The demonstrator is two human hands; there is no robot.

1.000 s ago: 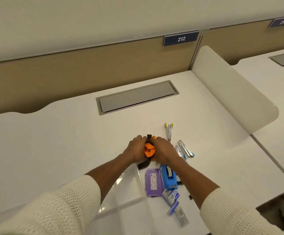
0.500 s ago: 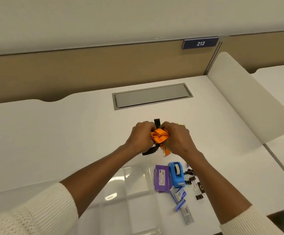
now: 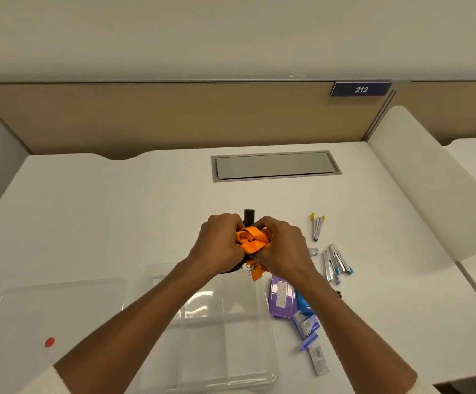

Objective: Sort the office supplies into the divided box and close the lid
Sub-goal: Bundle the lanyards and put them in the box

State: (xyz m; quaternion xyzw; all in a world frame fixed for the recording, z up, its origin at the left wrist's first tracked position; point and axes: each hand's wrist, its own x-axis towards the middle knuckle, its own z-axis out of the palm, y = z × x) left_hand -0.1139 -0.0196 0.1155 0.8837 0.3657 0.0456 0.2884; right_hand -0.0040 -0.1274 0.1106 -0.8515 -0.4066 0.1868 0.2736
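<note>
Above the divided box (image 3: 202, 331), both hands' fingers (image 3: 225, 223) clench orange lanyards (image 3: 252, 238), half hidden.

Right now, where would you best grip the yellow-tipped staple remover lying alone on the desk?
Pinch the yellow-tipped staple remover across its narrow metal middle, coming from above: it lies flat, long axis running away from the person, with bare desk on both sides.
</note>
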